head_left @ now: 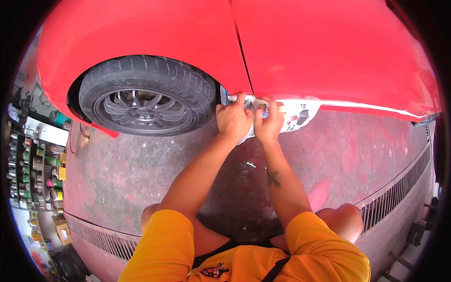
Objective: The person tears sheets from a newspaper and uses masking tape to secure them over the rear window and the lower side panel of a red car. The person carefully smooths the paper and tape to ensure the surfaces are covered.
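Observation:
Both my hands are at the lower edge of a red car body (300,56), just below a vertical panel gap. My left hand (234,117) has its fingers bent and pinched on a printed paper sheet (293,109) that hangs along this edge. Close beside it, my right hand (268,123) grips the same sheet with curled fingers, the thumb pointing up. A white tape strip (361,105) runs from the paper rightward along the bottom of the panel. Some of the sheet is hidden behind my fingers.
A black tire on a grey alloy wheel (143,110) stands left of my hands. Beneath is a stained concrete floor (338,155) with a white scrap (251,164). Drain grates (394,181) cross it. Shelves with cans (28,174) and a cardboard box (61,229) line the left.

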`<action>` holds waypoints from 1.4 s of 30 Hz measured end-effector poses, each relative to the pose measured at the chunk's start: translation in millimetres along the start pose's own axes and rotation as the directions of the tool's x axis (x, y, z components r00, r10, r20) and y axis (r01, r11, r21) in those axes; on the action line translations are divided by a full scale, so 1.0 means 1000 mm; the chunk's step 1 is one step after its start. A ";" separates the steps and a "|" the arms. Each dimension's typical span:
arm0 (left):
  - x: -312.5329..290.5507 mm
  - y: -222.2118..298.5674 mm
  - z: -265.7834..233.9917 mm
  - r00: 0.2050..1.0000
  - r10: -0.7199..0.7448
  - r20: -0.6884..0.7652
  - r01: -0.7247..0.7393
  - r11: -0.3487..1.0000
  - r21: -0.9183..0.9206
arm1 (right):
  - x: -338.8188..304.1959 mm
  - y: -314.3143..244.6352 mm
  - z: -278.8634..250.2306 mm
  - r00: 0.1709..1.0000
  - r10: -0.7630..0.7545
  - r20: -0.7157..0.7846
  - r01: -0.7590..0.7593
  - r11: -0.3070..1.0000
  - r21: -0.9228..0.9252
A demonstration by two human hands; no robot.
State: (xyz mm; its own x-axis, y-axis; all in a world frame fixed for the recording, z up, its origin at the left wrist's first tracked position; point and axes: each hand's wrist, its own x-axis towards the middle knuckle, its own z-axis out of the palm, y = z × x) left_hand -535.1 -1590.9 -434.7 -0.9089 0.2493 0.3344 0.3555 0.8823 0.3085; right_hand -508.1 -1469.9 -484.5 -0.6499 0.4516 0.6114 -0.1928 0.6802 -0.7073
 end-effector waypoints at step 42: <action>-0.006 -0.038 -0.008 0.967 0.212 -0.141 -0.230 0.965 -0.128 | -0.011 -0.005 -0.005 0.992 0.107 0.069 -0.112 0.991 0.076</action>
State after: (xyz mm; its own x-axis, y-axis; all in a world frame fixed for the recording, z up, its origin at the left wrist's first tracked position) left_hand -541.2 -1628.8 -441.4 -0.7729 0.3717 0.5142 0.5798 0.7430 0.3344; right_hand -496.4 -1475.7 -485.8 -0.7159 0.4808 0.5062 -0.1736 0.5797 -0.7961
